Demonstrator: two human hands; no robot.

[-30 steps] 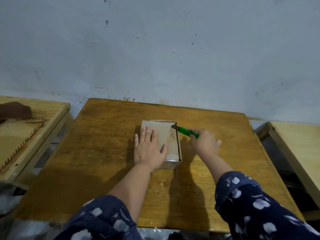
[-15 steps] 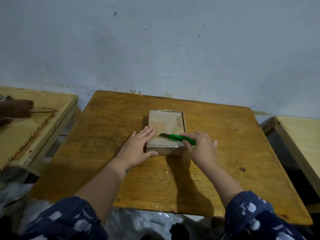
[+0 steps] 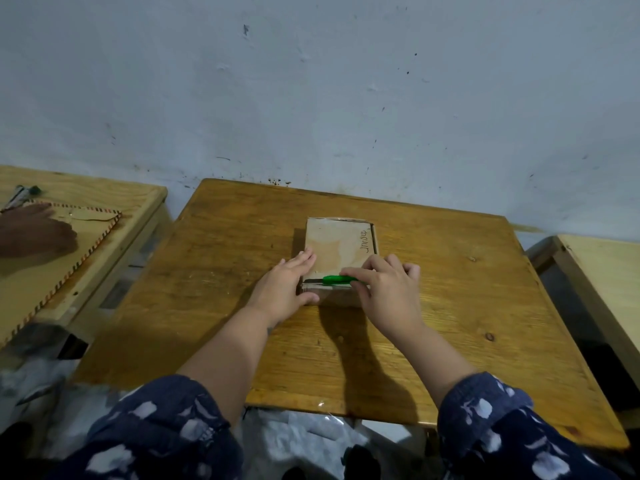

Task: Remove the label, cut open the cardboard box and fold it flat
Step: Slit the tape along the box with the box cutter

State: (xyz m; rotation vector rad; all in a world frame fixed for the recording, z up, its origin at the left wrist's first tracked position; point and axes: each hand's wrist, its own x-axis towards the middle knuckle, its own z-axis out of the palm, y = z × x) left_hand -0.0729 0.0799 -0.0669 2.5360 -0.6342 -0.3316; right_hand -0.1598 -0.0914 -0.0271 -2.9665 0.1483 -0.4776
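Observation:
A small brown cardboard box (image 3: 337,249) with handwriting along its right side lies flat in the middle of the wooden table (image 3: 450,271). My left hand (image 3: 284,287) presses against the box's near left corner, fingers straight along its left side and thumb at the front. My right hand (image 3: 388,292) grips a green utility knife (image 3: 337,279). The knife lies across the box's near edge with its blade tip pointing left, at the near left corner.
A lighter wooden table (image 3: 86,202) stands to the left with a stitched brown envelope (image 3: 52,271); another person's hand (image 3: 31,233) rests on it. A second pale table (image 3: 602,271) is at the right. The wall rises just behind; crumpled plastic lies on the floor.
The knife has gone from the box's far right corner to its near edge, and the blade now reaches the near left corner. My left hand slid off the top to the left side.

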